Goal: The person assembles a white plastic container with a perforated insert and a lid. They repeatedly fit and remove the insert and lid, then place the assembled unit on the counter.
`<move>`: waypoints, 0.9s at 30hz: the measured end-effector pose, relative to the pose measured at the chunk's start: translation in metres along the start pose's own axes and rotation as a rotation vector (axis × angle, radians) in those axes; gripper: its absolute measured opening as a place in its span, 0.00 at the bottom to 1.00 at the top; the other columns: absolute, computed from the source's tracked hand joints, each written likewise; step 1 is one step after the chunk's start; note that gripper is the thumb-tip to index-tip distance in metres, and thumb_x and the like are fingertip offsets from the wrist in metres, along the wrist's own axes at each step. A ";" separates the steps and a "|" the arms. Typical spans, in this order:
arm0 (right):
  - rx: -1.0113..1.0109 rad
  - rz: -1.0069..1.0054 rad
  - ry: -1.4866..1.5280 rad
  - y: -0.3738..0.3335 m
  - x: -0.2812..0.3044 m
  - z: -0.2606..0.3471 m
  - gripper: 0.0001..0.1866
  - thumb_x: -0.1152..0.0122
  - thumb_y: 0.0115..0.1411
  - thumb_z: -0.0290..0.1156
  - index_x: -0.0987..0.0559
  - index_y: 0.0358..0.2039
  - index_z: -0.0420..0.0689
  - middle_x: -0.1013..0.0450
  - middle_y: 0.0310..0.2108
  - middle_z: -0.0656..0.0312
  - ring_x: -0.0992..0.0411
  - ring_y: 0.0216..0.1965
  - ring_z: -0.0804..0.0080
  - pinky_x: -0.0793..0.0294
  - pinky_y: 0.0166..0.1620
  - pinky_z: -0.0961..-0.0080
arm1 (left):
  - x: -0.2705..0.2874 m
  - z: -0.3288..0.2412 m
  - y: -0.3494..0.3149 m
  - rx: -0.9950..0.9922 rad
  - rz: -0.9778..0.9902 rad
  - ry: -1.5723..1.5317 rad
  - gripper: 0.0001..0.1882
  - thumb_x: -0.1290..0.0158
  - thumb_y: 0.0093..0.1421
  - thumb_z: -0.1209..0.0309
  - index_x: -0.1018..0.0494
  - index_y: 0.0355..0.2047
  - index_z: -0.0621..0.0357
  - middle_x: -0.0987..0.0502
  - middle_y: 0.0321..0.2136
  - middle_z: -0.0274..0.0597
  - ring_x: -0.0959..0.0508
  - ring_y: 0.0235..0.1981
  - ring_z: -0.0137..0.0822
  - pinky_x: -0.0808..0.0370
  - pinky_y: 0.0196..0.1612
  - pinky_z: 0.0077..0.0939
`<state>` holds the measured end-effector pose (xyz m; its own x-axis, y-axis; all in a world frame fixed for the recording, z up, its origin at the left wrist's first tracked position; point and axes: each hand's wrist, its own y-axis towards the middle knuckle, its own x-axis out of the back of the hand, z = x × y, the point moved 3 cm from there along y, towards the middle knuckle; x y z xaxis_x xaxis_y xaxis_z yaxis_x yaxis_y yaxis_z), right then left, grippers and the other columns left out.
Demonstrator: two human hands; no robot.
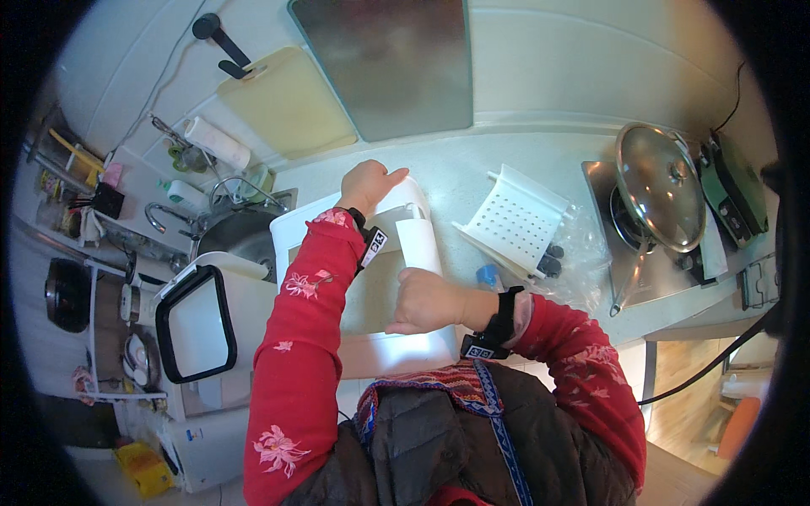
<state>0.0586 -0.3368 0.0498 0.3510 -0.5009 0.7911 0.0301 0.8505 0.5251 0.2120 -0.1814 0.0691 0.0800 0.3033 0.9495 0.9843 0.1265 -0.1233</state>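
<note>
So the big white bin [392, 358] is sitting by the counter's front edge, between the sink [240, 244] and that perforated white rack [516, 218]. Left hand [366, 187] is curled over its far rim with the thumb sticking out; right hand [432, 301] is half-closed, knuckles up, against the lower end of the white panel [418, 244] at the right side. Fingertips are hidden on both, so can't tell how tight either grip is or if the right one has panel or wall. Looks like thin, stiff plastic to me: bulky rather than heavy, probably slick if wet, and the panel could crack if bent. I'd hold the bin by opposite rims and the panel by its long edges.
</note>
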 end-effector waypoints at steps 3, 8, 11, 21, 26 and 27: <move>0.009 -0.018 0.011 0.000 0.001 -0.005 0.23 0.44 0.53 0.47 0.28 0.06 0.50 0.36 0.07 0.60 0.36 0.14 0.58 0.38 0.32 0.66 | -0.003 0.001 0.004 0.004 0.007 0.005 0.32 0.52 0.52 0.41 0.21 0.24 0.62 0.22 0.25 0.52 0.22 0.29 0.48 0.28 0.34 0.37; 0.003 0.117 -0.008 -0.004 0.002 -0.015 0.23 0.45 0.51 0.49 0.26 0.07 0.49 0.34 0.09 0.60 0.34 0.16 0.58 0.37 0.33 0.66 | 0.008 0.047 0.002 -0.009 0.038 -0.080 0.31 0.53 0.54 0.43 0.22 0.31 0.64 0.22 0.31 0.54 0.23 0.35 0.50 0.28 0.39 0.38; 0.040 0.136 -0.043 -0.013 0.020 -0.027 0.22 0.47 0.54 0.47 0.25 0.08 0.50 0.32 0.11 0.60 0.33 0.19 0.61 0.38 0.39 0.66 | 0.032 0.109 -0.017 0.017 0.183 -0.109 0.31 0.54 0.55 0.45 0.24 0.35 0.65 0.21 0.35 0.53 0.23 0.36 0.47 0.29 0.41 0.37; -0.519 0.690 -0.060 0.031 0.022 -0.021 0.25 0.51 0.58 0.49 0.21 0.21 0.38 0.27 0.23 0.47 0.28 0.29 0.49 0.30 0.43 0.60 | 0.041 0.183 -0.092 0.010 0.138 -0.272 0.22 0.48 0.57 0.54 0.27 0.21 0.64 0.30 0.15 0.38 0.32 0.19 0.32 0.35 0.25 0.28; -0.930 0.366 0.680 0.094 -0.068 0.034 0.30 0.51 0.57 0.53 0.24 0.37 0.32 0.26 0.33 0.40 0.25 0.33 0.48 0.28 0.42 0.59 | 0.049 0.177 -0.099 0.032 0.075 -0.191 0.24 0.49 0.55 0.51 0.23 0.24 0.64 0.23 0.22 0.52 0.24 0.24 0.46 0.29 0.33 0.35; -1.002 0.288 0.687 0.100 -0.078 0.039 0.29 0.51 0.57 0.52 0.24 0.37 0.32 0.26 0.32 0.41 0.25 0.32 0.48 0.28 0.41 0.59 | 0.051 0.176 -0.101 0.031 0.049 -0.183 0.23 0.49 0.54 0.52 0.23 0.25 0.64 0.23 0.23 0.52 0.24 0.26 0.48 0.28 0.33 0.36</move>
<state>-0.0022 -0.2185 0.0528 0.8699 -0.3458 0.3517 0.4645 0.8141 -0.3486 0.0887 -0.0131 0.0790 0.0949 0.4760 0.8743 0.9744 0.1355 -0.1796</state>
